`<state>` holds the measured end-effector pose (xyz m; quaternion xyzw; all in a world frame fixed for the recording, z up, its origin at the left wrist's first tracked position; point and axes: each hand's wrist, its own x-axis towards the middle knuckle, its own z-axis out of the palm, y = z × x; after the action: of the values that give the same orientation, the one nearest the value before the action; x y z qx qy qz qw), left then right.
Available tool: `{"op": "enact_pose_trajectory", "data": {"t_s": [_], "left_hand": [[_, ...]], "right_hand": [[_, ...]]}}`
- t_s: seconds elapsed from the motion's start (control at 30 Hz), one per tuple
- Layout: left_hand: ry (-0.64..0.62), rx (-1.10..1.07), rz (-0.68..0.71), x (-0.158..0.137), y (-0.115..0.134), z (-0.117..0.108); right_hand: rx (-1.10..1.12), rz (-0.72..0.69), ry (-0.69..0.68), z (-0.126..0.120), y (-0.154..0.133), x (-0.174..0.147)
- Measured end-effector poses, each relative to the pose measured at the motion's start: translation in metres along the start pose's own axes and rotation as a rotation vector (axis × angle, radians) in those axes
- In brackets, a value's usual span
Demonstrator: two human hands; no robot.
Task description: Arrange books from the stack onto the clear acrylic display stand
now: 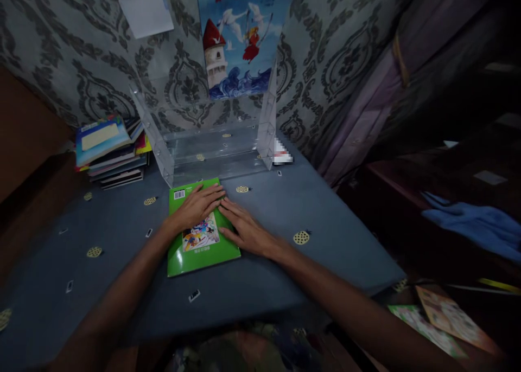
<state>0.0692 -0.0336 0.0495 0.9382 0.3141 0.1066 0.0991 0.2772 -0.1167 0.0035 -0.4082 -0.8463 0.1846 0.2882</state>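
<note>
A green book [181, 261] lies flat on the table, its barcode at the upper left and a colourful picture in the middle of the cover. My left hand [199, 204] rests flat across its upper part, fingers stretched out to the right. Over the book's right edge lies my right hand [244, 225], fingers extended and pointing up and left. The fingertips of both hands meet near the upper right of the cover. Neither hand grips anything. Part of the cover is hidden under the hands.
Behind the book stands a clear plastic rack [215, 144]. To its left is a stack of books [112, 149]. A blue picture poster [244, 41] is on the patterned wall. At the right are a curtain [366, 106], a blue cloth [476, 220] and booklets [451, 318] below the table edge.
</note>
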Motion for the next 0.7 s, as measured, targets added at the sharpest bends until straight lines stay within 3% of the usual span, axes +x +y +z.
{"op": "enact_pose_trajectory", "data": {"t_s": [0.7], "left_hand": [[-0.015,-0.016,0.054,-0.019,0.018,0.0]], "right_hand": [[0.015,-0.048,0.006,-0.014,-0.027,-0.025]]}}
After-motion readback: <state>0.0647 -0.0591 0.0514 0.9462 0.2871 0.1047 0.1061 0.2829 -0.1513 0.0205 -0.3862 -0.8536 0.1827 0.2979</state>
